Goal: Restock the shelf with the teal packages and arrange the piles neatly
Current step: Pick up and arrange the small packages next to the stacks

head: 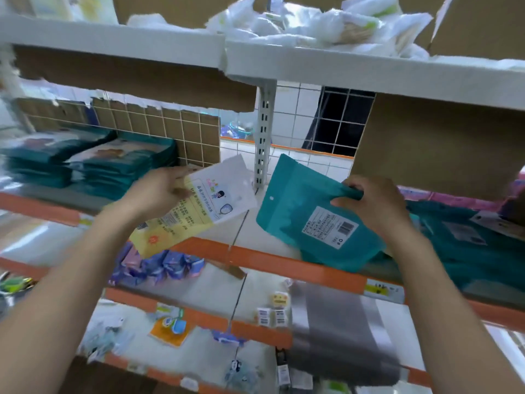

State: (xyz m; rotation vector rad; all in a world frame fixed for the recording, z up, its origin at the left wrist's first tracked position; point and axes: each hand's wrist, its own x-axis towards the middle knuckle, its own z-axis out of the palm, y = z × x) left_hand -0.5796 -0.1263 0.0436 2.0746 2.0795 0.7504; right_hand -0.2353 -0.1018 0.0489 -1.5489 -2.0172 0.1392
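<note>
My right hand (375,206) grips a teal package (309,214) by its upper right edge, label side facing me, tilted over the shelf (284,263) with the orange front edge. My left hand (159,191) holds a white and yellow package (204,200) by its left side, just left of the white shelf upright. Two neat piles of teal packages (113,163) lie on the same shelf at the left. A loose heap of teal packages (466,243) lies at the right, behind my right wrist.
A white slotted upright (264,137) and a wire grid back the shelf. Cardboard boxes (437,146) hang from the shelf above, which holds white packets (312,24). Lower shelves carry purple packets (159,265), a grey item (341,331) and small goods.
</note>
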